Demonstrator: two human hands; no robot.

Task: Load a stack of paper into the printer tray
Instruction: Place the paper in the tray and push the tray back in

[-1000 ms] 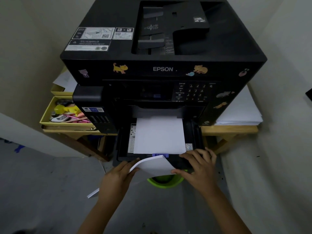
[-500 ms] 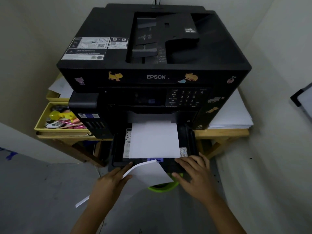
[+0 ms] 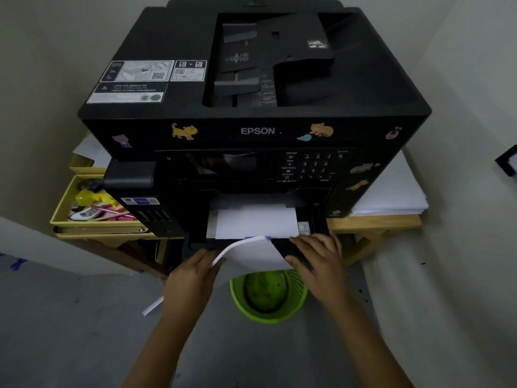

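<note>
Left hand (image 3: 193,278) grips curled paper stack (image 3: 253,254) at its left edge, front of printer tray (image 3: 310,219). Right hand (image 3: 319,257) spread flat on tray front edge. White sheets (image 3: 256,221) already in tray. Green basket (image 3: 268,295) below.

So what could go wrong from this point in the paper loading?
1. The stack of paper is held only by the left hand and bows upward at its front; it could catch the tray edge and crumple.
2. The right hand rests on the tray front beside the incoming stack, so fingers may block it or get pinched.
3. The green bin stands right below; slipped sheets would likely drop in.
</note>
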